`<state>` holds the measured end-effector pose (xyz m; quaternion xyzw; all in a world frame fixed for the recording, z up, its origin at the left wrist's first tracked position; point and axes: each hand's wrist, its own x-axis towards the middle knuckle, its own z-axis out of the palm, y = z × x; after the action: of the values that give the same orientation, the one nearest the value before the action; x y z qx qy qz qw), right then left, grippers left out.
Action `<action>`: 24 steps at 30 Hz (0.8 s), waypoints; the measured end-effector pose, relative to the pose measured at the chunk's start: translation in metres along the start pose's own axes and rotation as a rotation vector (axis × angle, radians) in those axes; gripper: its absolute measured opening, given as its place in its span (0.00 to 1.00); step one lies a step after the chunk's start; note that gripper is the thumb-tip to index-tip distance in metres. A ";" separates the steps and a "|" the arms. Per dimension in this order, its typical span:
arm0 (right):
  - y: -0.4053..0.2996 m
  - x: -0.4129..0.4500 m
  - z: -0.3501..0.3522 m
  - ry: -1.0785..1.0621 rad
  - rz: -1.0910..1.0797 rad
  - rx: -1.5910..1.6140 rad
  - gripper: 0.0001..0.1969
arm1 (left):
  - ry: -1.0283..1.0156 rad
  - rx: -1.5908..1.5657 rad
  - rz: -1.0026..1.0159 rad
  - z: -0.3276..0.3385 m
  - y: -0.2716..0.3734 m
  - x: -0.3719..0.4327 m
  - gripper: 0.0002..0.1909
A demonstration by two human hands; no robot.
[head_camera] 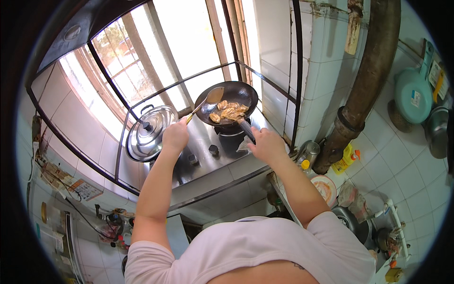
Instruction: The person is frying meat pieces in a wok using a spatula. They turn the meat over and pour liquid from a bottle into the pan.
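Note:
My left hand (176,136) grips the handle of a metal wok spatula (215,95), whose blade rests against the left inner side of a dark wok (244,93). Around the wok's grey ridged handle (246,129) closes my right hand (268,146). Browned pieces of food, perhaps chicken wings (232,112), lie together in the lower part of the wok. The wok sits over the right burner (230,130) of a stainless steel gas stove (198,170), tilted a little. Left of it, near my left hand, a shiny lidded pan (152,131) stands on the stove.
A black metal frame (184,81) runs around the stove before a bright window (184,32). To the right are a thick brown pipe (369,64), a yellow bottle (343,159), a stained plate (324,188) and a metal sink (358,223). A pale green pan (411,94) hangs on the tiled wall.

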<state>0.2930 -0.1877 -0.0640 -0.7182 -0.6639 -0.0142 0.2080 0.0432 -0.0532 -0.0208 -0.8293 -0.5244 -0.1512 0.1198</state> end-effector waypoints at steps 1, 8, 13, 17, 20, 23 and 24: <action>-0.001 -0.002 0.000 0.015 -0.014 0.000 0.23 | 0.002 0.000 0.004 0.004 0.000 0.001 0.13; 0.005 0.000 0.007 -0.015 -0.027 -0.025 0.22 | -0.067 -0.088 -0.086 0.044 -0.007 0.025 0.13; 0.006 -0.001 0.004 -0.047 -0.001 -0.015 0.21 | -0.227 -0.331 -0.164 0.038 -0.007 0.040 0.14; 0.005 -0.002 -0.002 -0.073 0.002 -0.016 0.21 | -0.172 -0.413 -0.177 0.025 -0.013 0.030 0.14; 0.005 0.000 0.000 -0.069 0.005 -0.014 0.22 | -0.086 -0.369 -0.109 0.025 -0.015 0.026 0.15; 0.008 0.003 0.004 -0.086 0.003 -0.034 0.22 | -0.071 -0.269 -0.022 0.006 0.000 0.021 0.14; 0.007 0.003 0.006 -0.067 -0.009 -0.029 0.21 | -0.111 -0.218 0.002 -0.002 0.004 0.016 0.14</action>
<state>0.2988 -0.1835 -0.0708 -0.7184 -0.6732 -0.0007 0.1752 0.0527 -0.0422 -0.0134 -0.8451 -0.5098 -0.1610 0.0000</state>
